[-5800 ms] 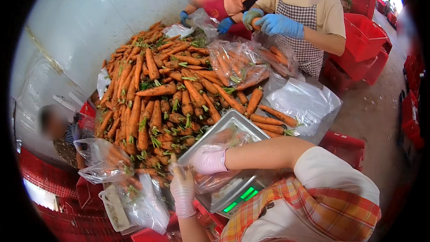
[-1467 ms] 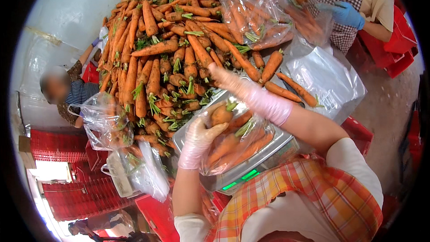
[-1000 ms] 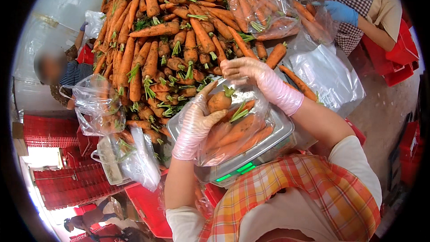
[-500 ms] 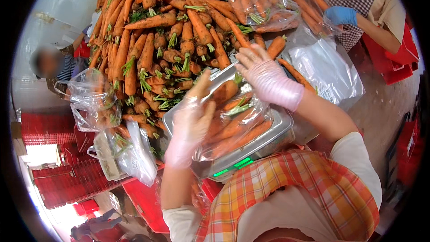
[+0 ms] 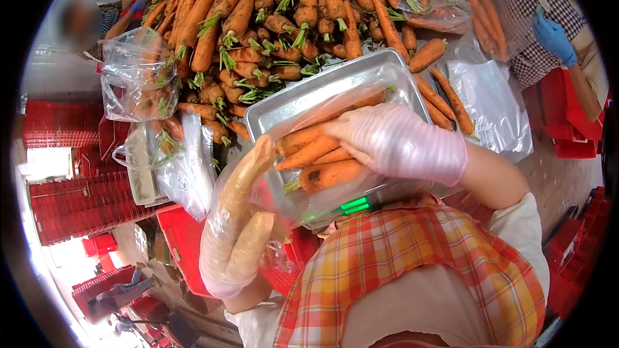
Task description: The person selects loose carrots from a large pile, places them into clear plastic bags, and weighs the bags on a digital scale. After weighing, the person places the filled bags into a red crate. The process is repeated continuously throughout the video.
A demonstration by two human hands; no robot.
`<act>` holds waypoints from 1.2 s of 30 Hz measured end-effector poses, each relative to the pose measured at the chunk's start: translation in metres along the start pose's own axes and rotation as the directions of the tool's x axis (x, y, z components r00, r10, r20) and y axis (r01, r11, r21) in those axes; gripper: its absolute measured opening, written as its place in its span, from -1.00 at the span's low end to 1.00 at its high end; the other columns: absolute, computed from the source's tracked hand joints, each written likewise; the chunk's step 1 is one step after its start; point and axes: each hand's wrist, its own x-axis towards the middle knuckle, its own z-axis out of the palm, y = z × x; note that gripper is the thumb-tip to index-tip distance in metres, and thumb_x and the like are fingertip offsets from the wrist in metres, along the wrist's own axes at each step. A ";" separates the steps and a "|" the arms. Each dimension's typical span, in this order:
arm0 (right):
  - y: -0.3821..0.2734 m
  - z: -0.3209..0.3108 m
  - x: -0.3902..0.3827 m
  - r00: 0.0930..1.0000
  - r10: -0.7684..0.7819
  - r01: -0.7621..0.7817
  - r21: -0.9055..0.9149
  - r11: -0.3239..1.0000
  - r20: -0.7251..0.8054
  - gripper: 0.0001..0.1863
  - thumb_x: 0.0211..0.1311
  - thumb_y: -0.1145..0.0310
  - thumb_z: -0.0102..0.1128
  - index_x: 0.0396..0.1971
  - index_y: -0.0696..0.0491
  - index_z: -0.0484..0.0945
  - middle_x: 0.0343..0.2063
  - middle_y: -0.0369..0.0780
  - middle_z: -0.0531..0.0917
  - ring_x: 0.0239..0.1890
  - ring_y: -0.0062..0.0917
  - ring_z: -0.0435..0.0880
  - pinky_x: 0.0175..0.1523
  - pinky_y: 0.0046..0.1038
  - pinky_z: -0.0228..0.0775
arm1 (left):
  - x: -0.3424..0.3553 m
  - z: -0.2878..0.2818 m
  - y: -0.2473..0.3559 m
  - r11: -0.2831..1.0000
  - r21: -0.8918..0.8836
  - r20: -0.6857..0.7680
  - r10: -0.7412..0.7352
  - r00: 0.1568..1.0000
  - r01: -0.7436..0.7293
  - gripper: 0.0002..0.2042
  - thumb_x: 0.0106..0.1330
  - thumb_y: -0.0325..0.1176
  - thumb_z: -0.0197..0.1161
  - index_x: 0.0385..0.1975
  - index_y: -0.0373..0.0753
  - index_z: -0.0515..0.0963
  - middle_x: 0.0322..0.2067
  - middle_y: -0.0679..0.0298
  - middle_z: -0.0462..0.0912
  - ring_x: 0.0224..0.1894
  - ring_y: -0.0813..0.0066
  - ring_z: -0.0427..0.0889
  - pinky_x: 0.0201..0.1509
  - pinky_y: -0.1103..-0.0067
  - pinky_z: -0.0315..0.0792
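Carrots (image 5: 332, 175) lie side by side in a clear bag (image 5: 309, 206) on the steel tray (image 5: 309, 82), nearest you and right of centre; lit green readout (image 5: 354, 205) on the tray's near side; the loose pile (image 5: 238, 13) stands beyond.

Right hand (image 5: 403, 140): your fingers curve over the carrots from the right; cannot tell whether that grip is clamped on them or only resting, the underside being hidden; left hand (image 5: 235, 225): thumb and forefinger stand apart at the bag's left side; whether film is caught behind them, cannot tell.

Handling, judged: carrots stiff, fairly heavy as a bundle, apt to snap or bruise if bent; soil on the skins and smooth film could let them slide; the film looks thin, limp and easily torn; take the bundle across its thick middle with your whole palm, support it from below, and gather the film broadly rather than pinching one edge.
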 end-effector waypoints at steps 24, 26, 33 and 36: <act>0.069 0.016 -0.083 0.892 0.446 -0.379 -0.415 0.827 0.075 -0.88 -0.05 0.42 0.14 -0.47 0.06 0.61 -0.43 -0.09 0.63 -0.31 -0.12 0.64 -0.22 -0.20 0.51 | 0.038 0.072 -0.046 0.969 0.247 0.371 -0.125 0.920 0.032 -0.38 0.27 -0.60 0.12 0.36 -0.29 0.15 0.20 0.05 0.41 0.23 0.38 0.39 0.20 0.50 0.35; 0.059 0.007 -0.085 0.891 0.442 -0.366 -0.413 0.834 0.103 -0.86 -0.06 0.41 0.16 -0.45 0.04 0.62 -0.44 -0.10 0.63 -0.33 -0.13 0.64 -0.22 -0.19 0.50 | 0.042 0.074 -0.053 0.820 0.502 0.347 0.100 0.932 -0.275 -0.37 0.25 -0.59 0.16 0.36 -0.21 0.18 0.08 0.07 0.51 0.02 0.48 0.54 0.00 0.62 0.44; 0.017 0.011 -0.064 0.966 0.246 -0.259 -0.260 0.930 -0.084 -0.79 0.10 0.33 0.14 -0.26 0.03 0.58 -0.44 -0.13 0.63 -0.33 -0.20 0.64 -0.18 -0.23 0.47 | 0.008 0.005 -0.024 0.943 -0.239 0.521 -0.079 0.850 0.234 -0.30 0.09 -0.83 -0.09 0.35 -0.45 0.07 0.25 0.01 0.35 0.04 0.42 0.56 -0.24 0.67 0.46; 0.022 0.026 -0.049 0.961 0.274 -0.274 -0.230 0.934 -0.033 -0.71 0.08 0.27 0.21 -0.17 0.01 0.55 -0.33 -0.13 0.64 -0.25 -0.24 0.64 -0.13 -0.22 0.45 | -0.009 -0.008 -0.020 0.961 -0.252 0.498 0.029 0.867 0.112 -0.31 0.07 -0.82 -0.12 0.34 -0.49 0.07 0.26 0.01 0.35 0.03 0.37 0.56 -0.33 0.71 0.43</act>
